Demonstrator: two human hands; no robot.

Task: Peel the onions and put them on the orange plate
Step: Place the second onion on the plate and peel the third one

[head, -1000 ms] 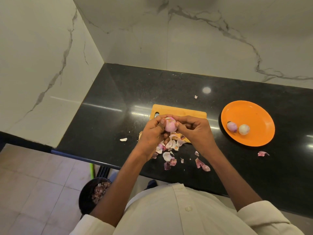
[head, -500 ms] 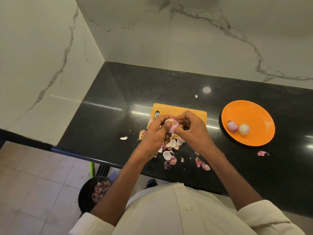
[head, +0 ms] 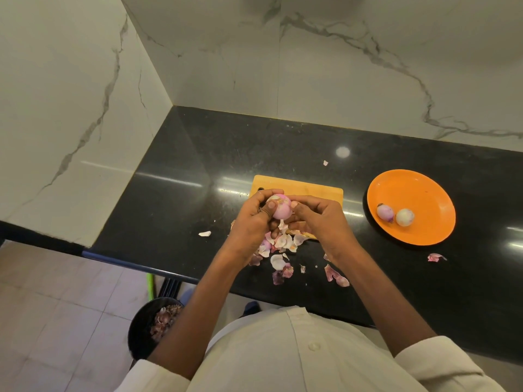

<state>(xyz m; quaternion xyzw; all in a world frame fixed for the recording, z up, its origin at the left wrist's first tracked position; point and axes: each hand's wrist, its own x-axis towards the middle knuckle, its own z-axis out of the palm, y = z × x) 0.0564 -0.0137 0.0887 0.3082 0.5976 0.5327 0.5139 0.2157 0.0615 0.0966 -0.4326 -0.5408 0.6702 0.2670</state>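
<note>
Both hands meet over the near edge of a rectangular pale wooden cutting board [head: 300, 188], w/ a small round pink-purple onion [head: 280, 209] caught between them. Left hand [head: 252, 222] has fingers curled round the onion's left side, thumb pressed flat on its smooth glossy front; right hand [head: 319, 219] grips from the right, thumb tip touching the onion's upper right, other fingers curled underneath. The onion's top shows a whitish, slightly ragged patch; the rest looks slick & bare. Directly below the fingertips lies a loose heap of thin, curled, papery pink-and-white onion skins [head: 280, 244], w/ more scraps trailing toward the person over the speckled, polished black stone countertop [head: 184, 171]. Well to the right of the right hand's knuckles sits a round, shallow, matte orange plate [head: 424, 190] holding two peeled onions side by side, a pinkish one [head: 385, 213] & a paler whitish one [head: 405, 217], nearly touching. A single pink skin scrap [head: 435, 257] lies just outside the plate's near rim. Below the left forearm, on the tiled floor, stands a round black bin [head: 141, 326] w/ dry purple peels inside. Vs. half a sec ago: the right hand's fingers, then bunched over the onion's top & hiding most of it, have slid off to the side, so the onion's front face is now exposed; the left thumb sits lower on it. Plate & its two onions unchanged.
</note>
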